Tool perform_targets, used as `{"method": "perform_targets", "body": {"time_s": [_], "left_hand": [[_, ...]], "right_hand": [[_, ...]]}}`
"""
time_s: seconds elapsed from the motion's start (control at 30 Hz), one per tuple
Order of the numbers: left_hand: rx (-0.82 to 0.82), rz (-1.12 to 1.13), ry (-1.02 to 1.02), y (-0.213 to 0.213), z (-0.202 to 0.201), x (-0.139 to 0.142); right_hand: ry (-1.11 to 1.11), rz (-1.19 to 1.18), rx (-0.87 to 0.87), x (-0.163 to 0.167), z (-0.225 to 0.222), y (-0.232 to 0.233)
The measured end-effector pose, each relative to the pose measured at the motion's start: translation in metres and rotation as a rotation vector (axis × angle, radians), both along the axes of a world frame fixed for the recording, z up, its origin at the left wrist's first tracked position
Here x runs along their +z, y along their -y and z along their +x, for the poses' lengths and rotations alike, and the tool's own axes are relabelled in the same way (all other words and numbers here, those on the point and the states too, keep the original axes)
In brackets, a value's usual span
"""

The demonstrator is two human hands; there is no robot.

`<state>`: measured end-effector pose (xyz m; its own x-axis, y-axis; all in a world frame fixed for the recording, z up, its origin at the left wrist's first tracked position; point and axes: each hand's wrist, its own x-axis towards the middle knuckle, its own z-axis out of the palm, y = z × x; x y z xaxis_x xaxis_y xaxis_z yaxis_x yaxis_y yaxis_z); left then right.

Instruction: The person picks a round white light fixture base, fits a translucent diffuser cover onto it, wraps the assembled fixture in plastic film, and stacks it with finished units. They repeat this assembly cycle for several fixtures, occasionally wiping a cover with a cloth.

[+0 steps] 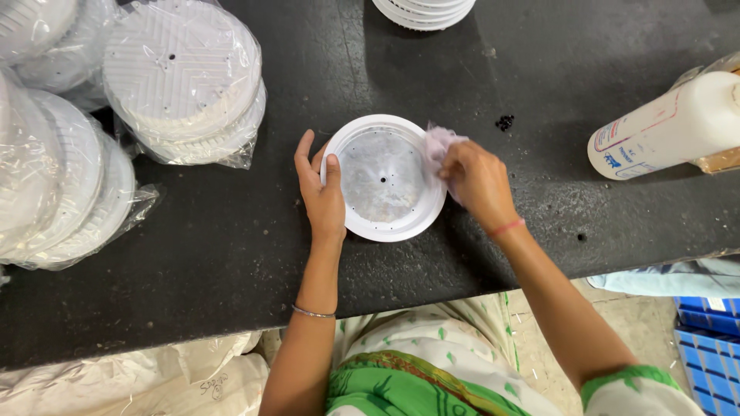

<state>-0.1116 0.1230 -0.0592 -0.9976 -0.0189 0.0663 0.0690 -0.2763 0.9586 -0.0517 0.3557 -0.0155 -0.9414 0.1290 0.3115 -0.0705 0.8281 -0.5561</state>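
Observation:
A round white plastic dish (pixel 383 179) with a grey, perforated inner face lies flat on the black table (pixel 231 254). My left hand (pixel 322 192) rests on the dish's left rim, with the thumb over the edge. At the right rim, my right hand (pixel 478 183) is closed on a small pale pink cloth (pixel 439 143), which touches the dish there.
Bagged stacks of white round discs (pixel 183 77) lie at the left. Another stack of white discs (pixel 424 11) sits at the top edge. A white bottle (pixel 671 127) lies on its side at the right. Blue crates (pixel 709 347) stand on the floor.

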Motion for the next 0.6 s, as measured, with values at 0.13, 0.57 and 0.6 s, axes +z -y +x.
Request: {"method": "perform_targets", "body": {"time_s": [0.13,0.57,0.6], "left_hand": [[0.013,-0.075,0.048,0.000,0.001,0.002],[0.004,0.013,0.034,-0.001,0.002,-0.003],[0.013,0.018,0.040,0.000,0.001,-0.004]], "right_hand": [[-0.024,0.041,-0.005,0.000,-0.002,0.001],[-0.033,-0.009,0.016,-0.004,-0.015,-0.005],[-0.065,0.012,0.024,-0.004,-0.016,-0.005]]}}
